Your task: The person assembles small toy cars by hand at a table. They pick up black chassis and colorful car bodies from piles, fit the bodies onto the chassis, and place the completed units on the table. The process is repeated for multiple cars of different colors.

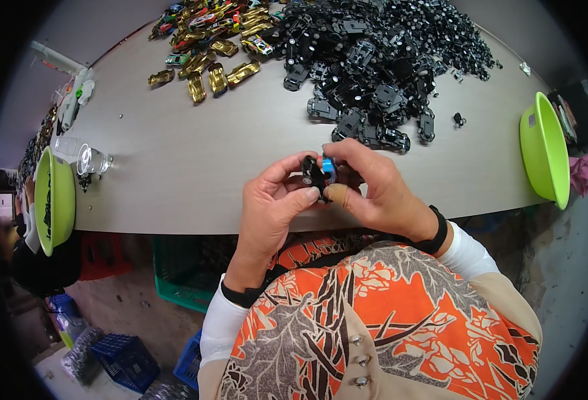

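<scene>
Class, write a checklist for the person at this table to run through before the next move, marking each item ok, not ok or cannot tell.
1. Left hand has a grip on the black piece: ok, between thumb and fingers.
2. Right hand has a grip on the blue piece: ok.
3. The two pieces are fully joined: cannot tell, the fingers cover much of them.
4. Black car parts are stored in a container: not ok, most lie in a loose heap on the table.
5. Gold cars are within view: ok, left of that heap.
6. Left green basin holds dark parts: ok.
</scene>
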A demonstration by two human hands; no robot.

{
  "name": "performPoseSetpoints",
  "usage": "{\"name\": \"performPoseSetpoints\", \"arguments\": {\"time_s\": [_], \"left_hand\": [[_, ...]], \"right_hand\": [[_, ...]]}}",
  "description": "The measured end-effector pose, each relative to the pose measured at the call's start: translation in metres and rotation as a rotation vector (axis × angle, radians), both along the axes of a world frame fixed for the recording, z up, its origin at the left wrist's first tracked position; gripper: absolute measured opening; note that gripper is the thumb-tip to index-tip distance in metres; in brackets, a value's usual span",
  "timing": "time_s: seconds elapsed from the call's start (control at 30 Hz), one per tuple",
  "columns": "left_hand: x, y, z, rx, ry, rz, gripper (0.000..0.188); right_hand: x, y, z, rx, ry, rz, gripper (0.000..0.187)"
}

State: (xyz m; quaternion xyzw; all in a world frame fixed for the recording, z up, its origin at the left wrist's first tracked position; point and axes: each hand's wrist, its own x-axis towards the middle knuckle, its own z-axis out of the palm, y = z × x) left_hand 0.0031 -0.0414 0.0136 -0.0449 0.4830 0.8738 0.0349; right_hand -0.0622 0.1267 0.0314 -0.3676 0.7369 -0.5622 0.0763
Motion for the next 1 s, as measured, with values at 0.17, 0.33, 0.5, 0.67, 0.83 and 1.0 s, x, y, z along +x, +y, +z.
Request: {"name": "performPoseSetpoints", "arguments": {"time_s": [0.17, 0.33, 0.5, 0.67, 0.83, 1.0], "left_hand": [[0.002, 0.0, -0.001, -0.054, 0.1, -0.013, 0.037], [0.003, 0.0, -0.003, -0.098, 0.119, -0.007, 0.039], [0.005, 0.0, -0.009, -0.145, 0.138, -0.018, 0.04], [0.003, 0.003, -0.004, -0.3, 0.15, -0.043, 0.038], [0.004, 0.003, -0.009, -0.514, 0.23, -0.075, 0.037], [0.003, -0.003, 0.001, -0.336, 0.047, -0.139, 0.038]], "right_hand": [[-0.002, -0.001, 0.004, 0.007, 0.034, 0.083, 0.033], [-0.004, -0.002, 0.001, -0.001, 0.08, 0.095, 0.03], [-0.003, 0.0, 0.003, 0.054, 0.075, 0.104, 0.028], [-0.004, -0.001, -0.004, -0.009, 0.037, 0.064, 0.026], [-0.003, 0.0, -0.012, -0.031, -0.036, -0.001, 0.023], [-0.006, 0.003, -0.013, -0.078, -0.102, 0.046, 0.023]]}}
